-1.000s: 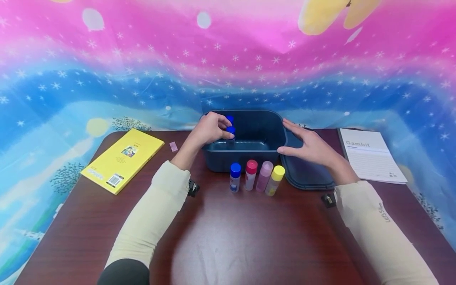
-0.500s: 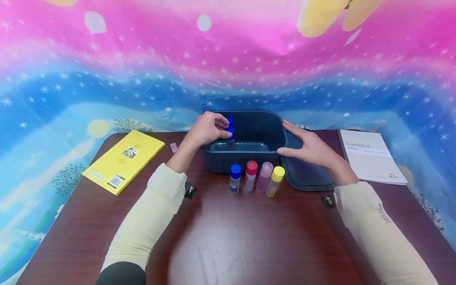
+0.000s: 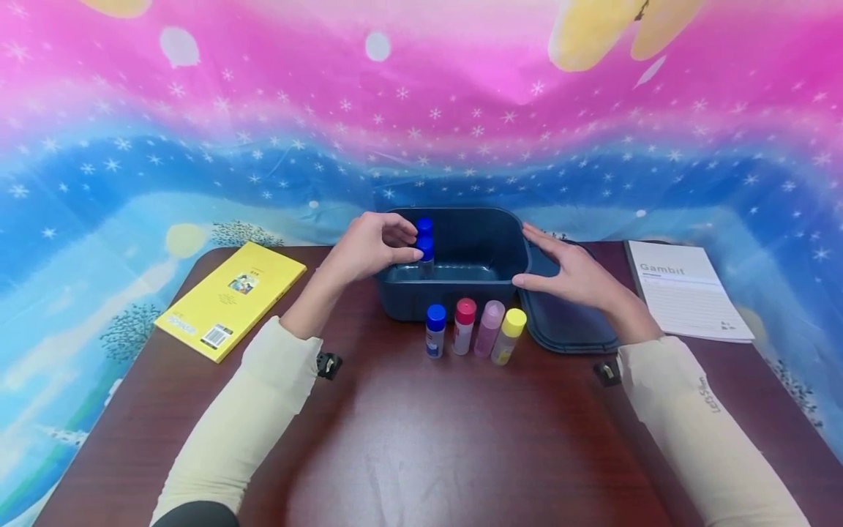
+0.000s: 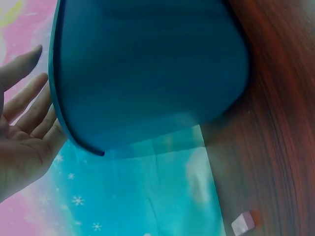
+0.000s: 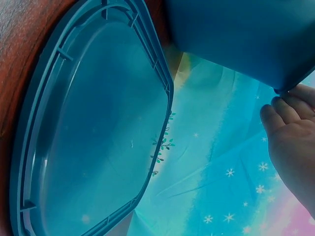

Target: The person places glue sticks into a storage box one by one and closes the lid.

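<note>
A dark blue bin (image 3: pixel 454 296) stands at the back of the table. Inside it, near its left end, two blue-capped tubes (image 3: pixel 424 247) stand upright, one behind the other. My left hand (image 3: pixel 370 245) is over the bin's left rim, thumb tip beside the nearer blue cap. In the left wrist view its thumb and fingers are apart and nothing is between them. On the bin's right rim rests my right hand (image 3: pixel 566 272), fingers and thumb spread. A row in front of the bin holds a blue-capped tube (image 3: pixel 435 331), a red-capped tube (image 3: pixel 464 326), a pink tube (image 3: pixel 489 329) and a yellow-capped tube (image 3: pixel 509 337).
The bin's lid (image 5: pixel 108 123) lies on the table to the right of the bin, partly under my right arm. A yellow book (image 3: pixel 230 300) lies at left and a white notebook (image 3: pixel 688 289) at right. The left wrist view shows a small pinkish block (image 4: pixel 242 224).
My left hand has let go of the blue-capped tube inside the bin and drawn back slightly to the left. The tube stays standing. My right hand keeps its place on the rim.
</note>
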Available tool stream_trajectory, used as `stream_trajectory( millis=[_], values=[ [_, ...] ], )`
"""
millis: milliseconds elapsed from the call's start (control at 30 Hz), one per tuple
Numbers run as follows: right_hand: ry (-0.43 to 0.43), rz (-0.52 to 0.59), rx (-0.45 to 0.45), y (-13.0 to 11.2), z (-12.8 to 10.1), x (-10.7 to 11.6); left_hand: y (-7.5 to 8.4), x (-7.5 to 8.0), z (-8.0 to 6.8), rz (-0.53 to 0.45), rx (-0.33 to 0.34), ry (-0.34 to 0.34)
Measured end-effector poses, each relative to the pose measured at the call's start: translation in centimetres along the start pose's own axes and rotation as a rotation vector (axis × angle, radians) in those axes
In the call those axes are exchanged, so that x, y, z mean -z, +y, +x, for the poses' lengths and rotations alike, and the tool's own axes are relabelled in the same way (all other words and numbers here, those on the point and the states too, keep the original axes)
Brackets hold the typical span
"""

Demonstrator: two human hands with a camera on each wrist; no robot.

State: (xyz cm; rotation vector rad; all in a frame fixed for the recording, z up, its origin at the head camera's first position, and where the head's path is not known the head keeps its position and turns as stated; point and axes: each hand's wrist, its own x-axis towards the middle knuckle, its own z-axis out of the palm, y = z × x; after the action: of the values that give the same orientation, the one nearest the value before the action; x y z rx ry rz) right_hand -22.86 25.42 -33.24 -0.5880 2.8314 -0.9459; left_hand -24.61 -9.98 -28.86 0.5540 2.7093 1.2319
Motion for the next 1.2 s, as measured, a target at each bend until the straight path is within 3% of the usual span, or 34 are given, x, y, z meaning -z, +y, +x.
stream_trajectory(
  millis=[200,433,633,800,967,1200],
  values=[
    [0.003,-0.007,0.001,0.0,0.1,0.0,-0.2,0.3,-1.3,0.024,-0.047,-0.007],
    [-0.001,-0.010,0.002,-0.2,0.1,0.0,-0.4,0.7,-2.6,0.027,-0.123,-0.124],
    [0.003,-0.020,-0.002,-0.2,0.2,0.2,-0.3,0.8,-3.7,0.021,-0.227,-0.141],
    [0.001,-0.021,-0.002,-0.1,0.2,0.1,-0.4,0.2,-4.4,-0.039,-0.285,-0.183],
    [-0.001,-0.019,-0.001,-0.1,0.1,0.1,-0.6,-0.6,-4.6,-0.089,-0.284,-0.256],
    [0.002,-0.019,-0.003,-0.1,0.0,0.1,-0.7,-1.9,-4.8,-0.080,-0.258,-0.340]
  ],
)
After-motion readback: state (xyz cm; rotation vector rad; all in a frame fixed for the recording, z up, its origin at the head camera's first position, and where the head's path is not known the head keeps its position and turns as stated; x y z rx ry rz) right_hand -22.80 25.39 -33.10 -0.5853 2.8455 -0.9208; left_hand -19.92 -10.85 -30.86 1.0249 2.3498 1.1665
